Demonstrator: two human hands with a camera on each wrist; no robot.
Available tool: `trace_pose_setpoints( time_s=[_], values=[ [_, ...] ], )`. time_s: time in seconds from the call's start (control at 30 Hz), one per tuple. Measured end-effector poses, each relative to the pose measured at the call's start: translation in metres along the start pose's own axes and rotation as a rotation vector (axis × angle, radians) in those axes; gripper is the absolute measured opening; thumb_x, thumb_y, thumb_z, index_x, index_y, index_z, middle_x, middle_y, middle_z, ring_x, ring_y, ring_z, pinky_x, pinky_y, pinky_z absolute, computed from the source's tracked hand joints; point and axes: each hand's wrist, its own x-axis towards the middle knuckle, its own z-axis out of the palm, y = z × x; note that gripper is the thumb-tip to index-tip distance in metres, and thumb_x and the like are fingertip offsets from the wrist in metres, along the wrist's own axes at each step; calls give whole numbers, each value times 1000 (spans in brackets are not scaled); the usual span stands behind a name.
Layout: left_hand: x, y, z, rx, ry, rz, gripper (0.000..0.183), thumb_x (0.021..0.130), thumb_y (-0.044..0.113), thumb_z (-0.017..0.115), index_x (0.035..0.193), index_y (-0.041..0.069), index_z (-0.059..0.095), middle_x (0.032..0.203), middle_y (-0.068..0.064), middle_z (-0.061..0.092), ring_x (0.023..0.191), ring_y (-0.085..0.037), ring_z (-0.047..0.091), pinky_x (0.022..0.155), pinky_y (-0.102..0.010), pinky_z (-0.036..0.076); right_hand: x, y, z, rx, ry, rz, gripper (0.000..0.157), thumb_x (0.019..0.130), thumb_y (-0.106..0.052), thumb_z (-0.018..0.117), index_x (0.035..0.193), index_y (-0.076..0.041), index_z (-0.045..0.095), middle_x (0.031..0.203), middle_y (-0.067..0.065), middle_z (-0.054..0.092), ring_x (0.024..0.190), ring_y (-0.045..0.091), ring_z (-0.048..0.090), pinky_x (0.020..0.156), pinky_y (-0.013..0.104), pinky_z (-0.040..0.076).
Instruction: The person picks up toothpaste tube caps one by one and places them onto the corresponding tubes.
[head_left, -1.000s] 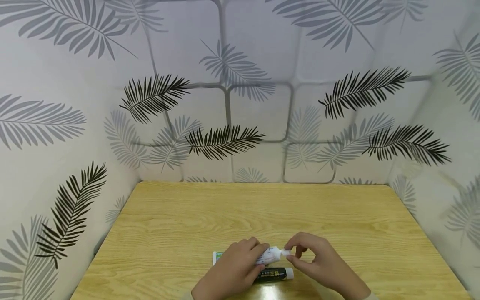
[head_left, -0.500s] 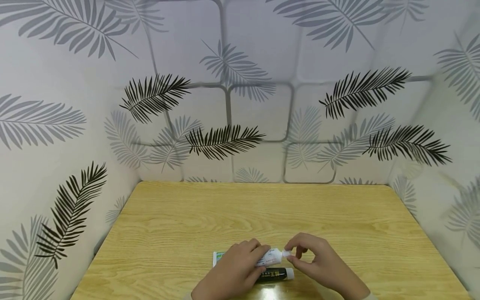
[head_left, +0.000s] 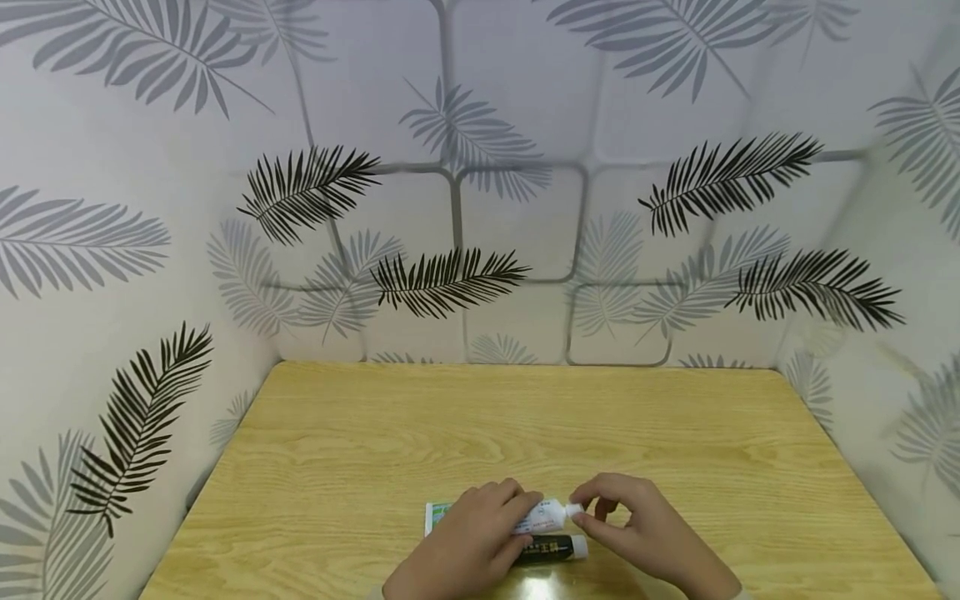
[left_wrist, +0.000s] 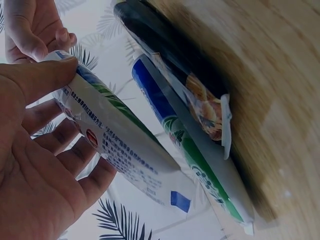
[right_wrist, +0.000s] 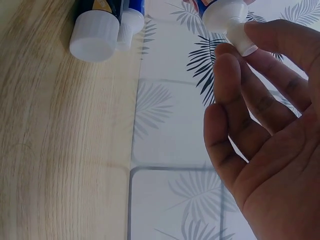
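Note:
A white toothpaste tube point(head_left: 542, 517) with blue and green print is gripped by my left hand point(head_left: 468, 537), thumb on one side and fingers on the other. At the tube's right end, my right hand point(head_left: 633, 521) pinches the small white cap point(right_wrist: 242, 37) between thumb and fingertips. The left wrist view shows the held tube point(left_wrist: 112, 117) raised above two more tubes. Of these, one is a black toothpaste tube point(head_left: 551, 548) with a white cap, lying below the held one in the head view. The other is a blue, green and white toothpaste tube point(left_wrist: 187, 145) beside it.
A wood-grain table point(head_left: 480, 425) bears the tubes. Behind it and at both sides stand pale walls point(head_left: 517, 225) with a grey and black leaf pattern.
My right hand has dipped slightly with its fingers at the cap, and the cap end of the tube sits a little lower. The left hand and the black tube stay nearly still.

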Motion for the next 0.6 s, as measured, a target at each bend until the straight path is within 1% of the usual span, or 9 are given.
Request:
trace_pose_setpoints(
  time_s=[0.07,0.23,0.4,0.6],
  values=[
    [0,0,0,4,-1,-3,42,102,26,73,140,11,65,110,5,65,88,-4,57,77,-22,51,0,-1,0,-11,2,9,19,96,-9,78,106,-24,76,101,-12,76,76,2,64,72,27,57],
    [0,3,0,12,-8,-8,42,101,26,73,140,11,65,111,6,65,89,-3,57,78,-22,51,0,-3,0,-39,6,60,16,98,-14,77,101,-29,75,97,-18,73,74,0,62,71,27,53],
    [0,4,0,18,-6,-4,42,101,26,74,139,12,66,113,5,66,91,-4,59,79,-23,52,1,-5,-2,-60,-3,95,9,102,-22,74,96,-29,75,93,-18,72,73,0,60,68,25,52],
    [0,4,1,21,-3,2,41,101,27,75,138,13,66,113,6,67,92,-5,61,79,-23,53,1,-4,-3,-93,-17,127,13,103,-23,71,92,-28,76,91,-19,71,72,-1,58,67,27,52]
  ],
)
